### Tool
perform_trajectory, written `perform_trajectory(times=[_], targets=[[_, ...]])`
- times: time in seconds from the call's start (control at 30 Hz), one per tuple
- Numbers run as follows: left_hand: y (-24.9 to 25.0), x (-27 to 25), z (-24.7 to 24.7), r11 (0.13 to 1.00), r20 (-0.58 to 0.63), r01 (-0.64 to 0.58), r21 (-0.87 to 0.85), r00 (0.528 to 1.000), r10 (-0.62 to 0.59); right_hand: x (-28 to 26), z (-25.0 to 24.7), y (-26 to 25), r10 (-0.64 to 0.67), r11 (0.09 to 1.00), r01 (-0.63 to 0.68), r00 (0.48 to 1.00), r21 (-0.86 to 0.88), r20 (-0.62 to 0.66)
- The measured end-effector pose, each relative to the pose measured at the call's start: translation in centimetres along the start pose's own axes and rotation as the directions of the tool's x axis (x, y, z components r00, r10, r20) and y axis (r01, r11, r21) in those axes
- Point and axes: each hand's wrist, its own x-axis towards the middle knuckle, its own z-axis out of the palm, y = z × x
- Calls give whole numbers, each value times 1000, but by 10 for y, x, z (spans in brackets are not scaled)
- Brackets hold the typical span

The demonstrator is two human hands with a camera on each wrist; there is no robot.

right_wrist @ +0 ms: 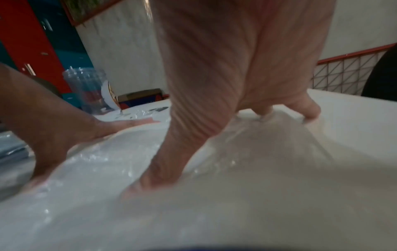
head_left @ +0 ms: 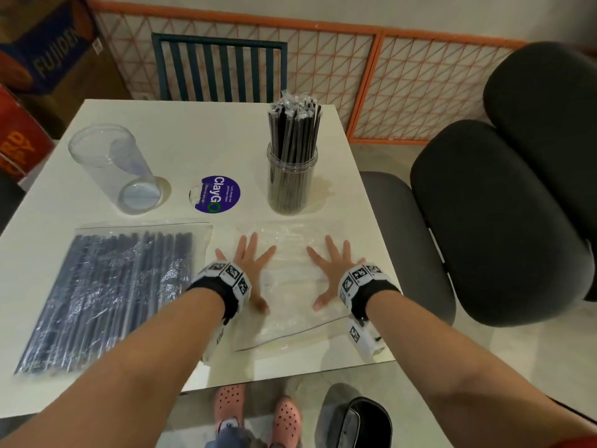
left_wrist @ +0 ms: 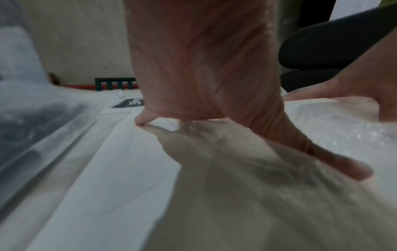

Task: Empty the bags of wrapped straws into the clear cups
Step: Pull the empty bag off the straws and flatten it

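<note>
Two hands are pressing flat on one empty clear bag (head_left: 290, 279) lying at the near right of the white bench (head_left: 200, 147): the left hand (head_left: 250, 270) and the right hand (head_left: 329, 273) are both spreading their fingers wide, palms down, holding nothing. Two clear cups are standing at the far side. The right cup (head_left: 292, 181) is holding one upright bundle of black wrapped straws (head_left: 294, 127), rising well above its rim; the left cup (head_left: 113, 166) is standing empty. One full bag of wrapped straws (head_left: 106, 292) is lying flat at the near left, just beside the left hand and apart from the empty bag. One round purple sticker (head_left: 217, 194) is sitting on the bench between the two cups. Around the bench, one dark slatted chair (head_left: 219, 66) is standing at the far edge, dark padded seats (head_left: 504, 221) are crowding the right side, and an orange lattice panel (head_left: 420, 85) is running behind. Cardboard boxes (head_left: 42, 53) are stacking up at the far left. Two pink clogs (head_left: 258, 412) are showing below the near edge.
</note>
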Motion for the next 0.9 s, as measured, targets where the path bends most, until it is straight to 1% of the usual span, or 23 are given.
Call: perform_trajectory(times=[0.07,0.17,0.2,0.27,0.33,0.4,0.43,0.47,0.53,0.57,0.6,0.63,0.67,0.73,0.8,0.83,0.9], targets=[[-2,1,1,1000,6,-13,-16,1000,13,2,3,1,16,1000,-16,1000,-26,-16],[-6,3,-12,999,-64,-42,-30,997,40,-3,-12,-4,44,999,-45,999,-20,-18],[-11,-7,-14,997,-73,-43,-64,997,38,-5,-19,-17,33,998,-33,999,-47,-12],[-3,-13,-23,982,-90,-122,-142,990,110,-13,-30,-24,54,998,-54,998,-14,-28],[-4,-29,-32,931,-198,-202,-303,969,146,-20,-45,-40,36,999,-34,995,28,-96],[-25,-48,-41,889,-334,-224,-400,939,86,-22,-63,-65,-20,997,36,978,71,-210],[-42,-57,-42,883,-380,-198,-424,925,25,-21,-72,-81,-55,991,86,962,104,-267],[-62,-64,-41,878,-400,-148,-456,915,-54,-16,-78,-98,-95,979,146,945,144,-313],[-104,-79,-35,847,-381,3,-531,892,-242,-6,-82,-134,-169,935,260,923,240,-345],[-127,-85,-28,820,-353,90,-565,872,-339,0,-81,-152,-192,905,297,924,303,-332],[-146,-92,-23,790,-321,176,-588,845,-427,7,-77,-168,-196,875,305,934,377,-300],[-166,-98,-14,753,-282,259,-605,815,-506,16,-71,-182,-193,842,295,947,451,-258],[-184,-104,-4,717,-237,335,-611,787,-570,23,-65,-195,-173,813,259,963,521,-208],[-214,-113,18,634,-134,450,-630,741,-659,37,-54,-213,-120,757,190,981,625,-152],[-234,-118,35,495,-18,506,-707,686,-727,47,-46,-228,-69,674,158,986,722,-151],[-239,-118,40,449,19,516,-730,671,-741,52,-43,-234,-48,623,155,986,766,-160],[-244,-117,42,447,22,514,-732,673,-739,56,-38,-244,-17,562,139,987,815,-157]])
